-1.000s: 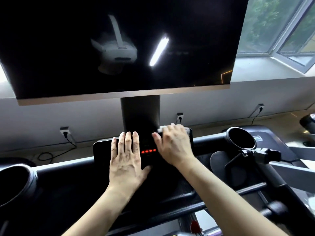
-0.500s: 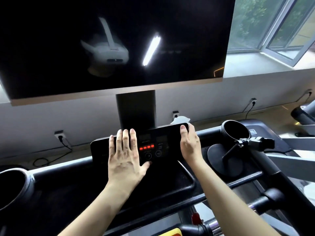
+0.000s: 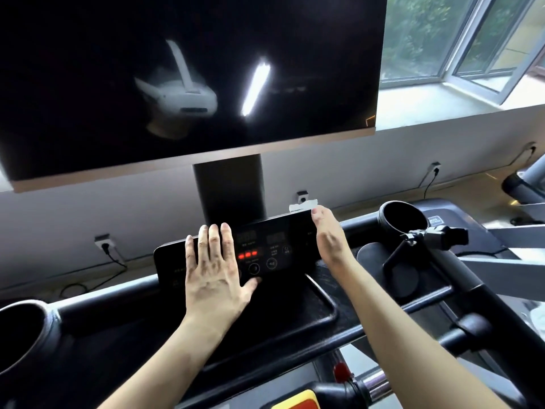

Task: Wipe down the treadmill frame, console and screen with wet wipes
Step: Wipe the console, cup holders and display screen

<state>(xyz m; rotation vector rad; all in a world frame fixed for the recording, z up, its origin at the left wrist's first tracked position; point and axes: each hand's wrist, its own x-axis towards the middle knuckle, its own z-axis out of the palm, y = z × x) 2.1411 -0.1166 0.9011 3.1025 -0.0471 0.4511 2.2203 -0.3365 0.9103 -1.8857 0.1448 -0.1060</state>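
Head view: left hand (image 3: 212,273) flat, fingers straight, bracing the console (image 3: 277,231). Right hand (image 3: 330,243) wraps its top right corner, gripping the wet wipe (image 3: 303,205) behind it. We'd drag along the edge, firm and even, clear of the lit buttons (image 3: 247,255).

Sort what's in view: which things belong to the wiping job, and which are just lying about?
Job: wet wipe, held by the right hand at the console edge; left hand flat on the console; screen; frame.
Lying about: cup holder, phone clamp, wall socket, window.
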